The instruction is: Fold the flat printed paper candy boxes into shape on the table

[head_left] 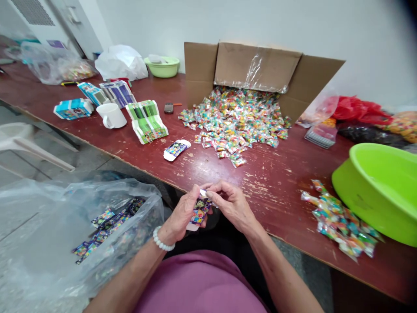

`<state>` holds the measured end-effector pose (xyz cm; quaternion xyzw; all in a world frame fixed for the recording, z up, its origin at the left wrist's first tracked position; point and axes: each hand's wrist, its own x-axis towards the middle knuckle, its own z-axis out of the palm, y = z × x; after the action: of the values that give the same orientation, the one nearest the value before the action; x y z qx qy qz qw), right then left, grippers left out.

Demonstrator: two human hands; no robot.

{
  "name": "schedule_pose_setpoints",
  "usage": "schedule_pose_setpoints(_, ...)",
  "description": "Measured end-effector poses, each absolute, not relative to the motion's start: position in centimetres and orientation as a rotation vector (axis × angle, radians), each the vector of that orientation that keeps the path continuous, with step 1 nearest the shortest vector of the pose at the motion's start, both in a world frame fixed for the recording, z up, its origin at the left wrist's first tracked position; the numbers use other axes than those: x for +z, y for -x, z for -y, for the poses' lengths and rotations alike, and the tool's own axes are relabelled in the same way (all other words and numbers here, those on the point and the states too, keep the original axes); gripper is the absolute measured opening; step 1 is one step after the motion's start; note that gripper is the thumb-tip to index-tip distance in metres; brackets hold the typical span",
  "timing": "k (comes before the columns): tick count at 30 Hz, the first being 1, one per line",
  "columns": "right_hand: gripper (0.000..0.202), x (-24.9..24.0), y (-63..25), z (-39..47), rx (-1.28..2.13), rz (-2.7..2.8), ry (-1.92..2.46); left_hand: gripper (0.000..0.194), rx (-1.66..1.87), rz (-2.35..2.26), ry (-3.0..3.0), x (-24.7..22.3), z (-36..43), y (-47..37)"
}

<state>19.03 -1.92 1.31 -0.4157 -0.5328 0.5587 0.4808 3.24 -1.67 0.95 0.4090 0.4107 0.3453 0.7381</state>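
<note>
A small dark purple printed box [199,210] with a white flap is held just off the table's front edge. My left hand [182,214], with a white bead bracelet on its wrist, wraps round the box from the left. The fingers of my right hand [230,202] pinch at the box's upper end. On the table beyond lie a few flat printed boxes [177,149]. Behind them, small candy packets [237,117] spill from a cardboard carton [256,67] lying on its side.
A clear plastic bag [130,234] with printed boxes is at the lower left. A white mug [111,116] and green box stack [147,121] stand on the red table [260,191]. A green basin [381,191] and more packets [342,221] are at the right.
</note>
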Motion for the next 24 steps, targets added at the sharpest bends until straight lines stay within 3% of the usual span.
schedule_pose_setpoints(9, 0.013, 2.2, -19.0, 0.9, 1.250, 1.401, 1.213, 0.072, 0.728, -0.917, -0.978, 1.0, 1.2, -2.9)
schedule_pose_setpoints(15, 0.019, 2.6, -19.1, 1.0, 1.453, 1.328, 0.998, 0.070, 0.749, -0.940, -0.944, 0.9, 1.2, -2.9)
schedule_pose_setpoints(19, 0.017, 1.2, -18.7, 2.2, 1.231, 1.448, 1.020, 0.066, 0.798, -0.974, -0.908, 0.8, 1.1, -3.2)
schedule_pose_setpoints(24, 0.023, -1.3, -19.7, 0.5, 0.995, 1.575, 1.136, 0.048, 0.811, -0.885, -0.743, 0.3, 0.2, -3.7)
